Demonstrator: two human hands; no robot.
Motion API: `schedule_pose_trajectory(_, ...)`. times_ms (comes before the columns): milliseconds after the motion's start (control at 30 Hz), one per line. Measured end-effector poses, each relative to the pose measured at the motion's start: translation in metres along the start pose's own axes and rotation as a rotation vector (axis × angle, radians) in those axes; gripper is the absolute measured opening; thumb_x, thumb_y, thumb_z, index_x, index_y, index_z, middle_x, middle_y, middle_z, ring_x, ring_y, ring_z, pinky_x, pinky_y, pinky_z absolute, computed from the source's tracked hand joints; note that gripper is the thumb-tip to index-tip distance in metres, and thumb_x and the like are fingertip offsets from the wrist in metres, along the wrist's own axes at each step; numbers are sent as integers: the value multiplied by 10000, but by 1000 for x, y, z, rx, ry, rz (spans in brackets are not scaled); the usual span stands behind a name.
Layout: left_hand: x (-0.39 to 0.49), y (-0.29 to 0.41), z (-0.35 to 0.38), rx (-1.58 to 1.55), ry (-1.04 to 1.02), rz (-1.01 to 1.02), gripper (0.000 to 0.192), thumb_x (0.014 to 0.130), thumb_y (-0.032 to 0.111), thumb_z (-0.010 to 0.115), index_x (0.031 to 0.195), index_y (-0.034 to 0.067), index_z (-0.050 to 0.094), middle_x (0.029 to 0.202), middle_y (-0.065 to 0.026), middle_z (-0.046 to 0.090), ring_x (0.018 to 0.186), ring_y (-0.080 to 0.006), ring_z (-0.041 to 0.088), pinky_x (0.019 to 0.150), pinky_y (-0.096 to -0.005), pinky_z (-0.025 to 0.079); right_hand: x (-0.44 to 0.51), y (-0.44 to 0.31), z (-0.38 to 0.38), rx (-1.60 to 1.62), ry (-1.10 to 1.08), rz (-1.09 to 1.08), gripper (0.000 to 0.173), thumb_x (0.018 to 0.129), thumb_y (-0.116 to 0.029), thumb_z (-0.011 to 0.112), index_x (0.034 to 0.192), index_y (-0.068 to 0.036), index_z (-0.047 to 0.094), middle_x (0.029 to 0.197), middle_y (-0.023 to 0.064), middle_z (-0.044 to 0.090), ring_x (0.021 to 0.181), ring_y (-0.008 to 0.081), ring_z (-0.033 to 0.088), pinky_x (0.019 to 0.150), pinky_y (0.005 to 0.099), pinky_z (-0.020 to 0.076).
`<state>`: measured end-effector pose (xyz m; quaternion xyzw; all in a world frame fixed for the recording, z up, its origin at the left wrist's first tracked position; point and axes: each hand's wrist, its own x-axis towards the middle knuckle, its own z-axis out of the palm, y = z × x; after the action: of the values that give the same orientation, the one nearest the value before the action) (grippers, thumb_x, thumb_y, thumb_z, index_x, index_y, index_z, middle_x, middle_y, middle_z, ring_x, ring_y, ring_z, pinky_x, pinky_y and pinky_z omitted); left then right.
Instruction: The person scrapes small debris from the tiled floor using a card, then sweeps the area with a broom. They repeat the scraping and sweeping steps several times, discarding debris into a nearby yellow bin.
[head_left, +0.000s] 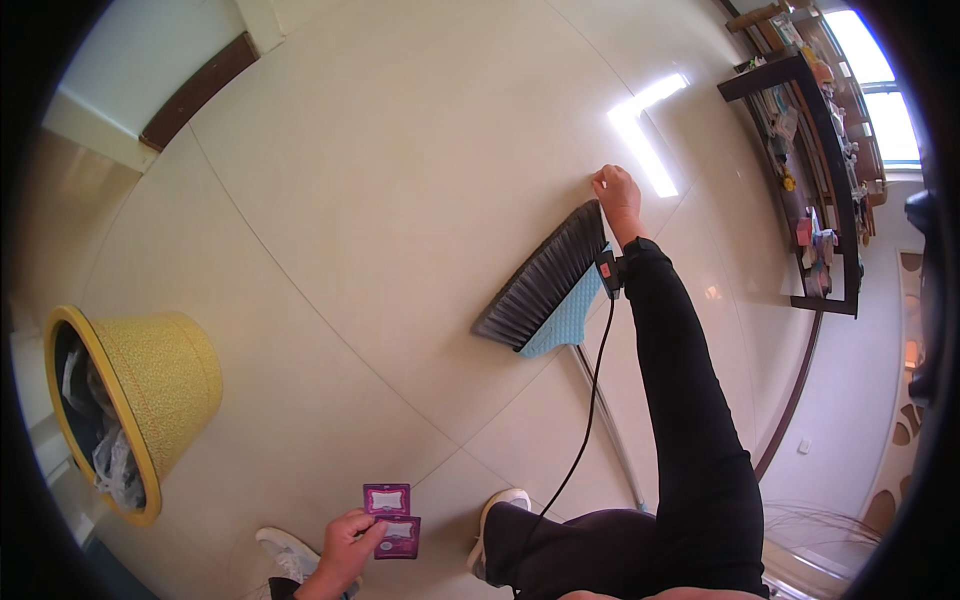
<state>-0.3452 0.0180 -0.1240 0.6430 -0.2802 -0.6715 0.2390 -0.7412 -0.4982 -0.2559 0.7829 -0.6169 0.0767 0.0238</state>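
My left hand (351, 546) grips two small purple packets with white label panels, low in the view. The upper packet (387, 498) and the lower packet (397, 541) sit edge to edge or slightly overlapping, and both bear writing. My right arm reaches far forward over the floor. At its end, my right hand (617, 196) has its fingers curled together, and nothing shows in them. Just beside that hand is the upper corner of a broom's dark bristles (551, 274). The broom has a light blue head (562, 319) and a grey metal handle (611, 424) running back towards my legs.
A yellow waste bin (169, 367) on the left has plastic bags inside. Cluttered dark wooden shelving (844, 195) stands at the right wall. A black cable (592, 420) hangs from a device (609, 271) at my right wrist. My shoes (499, 514) stand on glossy floor tiles (360, 225).
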Motion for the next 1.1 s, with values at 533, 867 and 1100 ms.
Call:
schedule_pose_trajectory(533, -37, 21, -33, 126, 54, -4, 236, 783, 69, 639, 624, -41, 505, 602, -49, 462, 566, -115, 432, 510, -286, 340, 4, -3, -44, 780, 60, 498, 174, 696, -120, 722, 761, 27, 655, 688, 70, 656, 667, 127, 646, 595, 256, 536)
schedule_pose_trajectory(867, -76, 27, -70, 235, 59, 95, 197, 790, 97, 654, 694, -42, 552, 633, -78, 502, 600, -143, 478, 552, -289, 381, -14, -118, -153, 1210, -99, 245, 126, 759, -71, 705, 781, 15, 616, 760, 84, 647, 701, 145, 634, 668, 263, 537)
schedule_pose_trajectory(1100, -105, 18, -95, 319, 29, 248, 173, 831, 165, 629, 790, -2, 608, 695, -121, 535, 638, -234, 528, 585, -321, 417, -35, -296, -215, 1231, -323, -146, 82, 771, -26, 683, 778, 4, 607, 794, 82, 651, 724, 126, 619, 675, 251, 518)
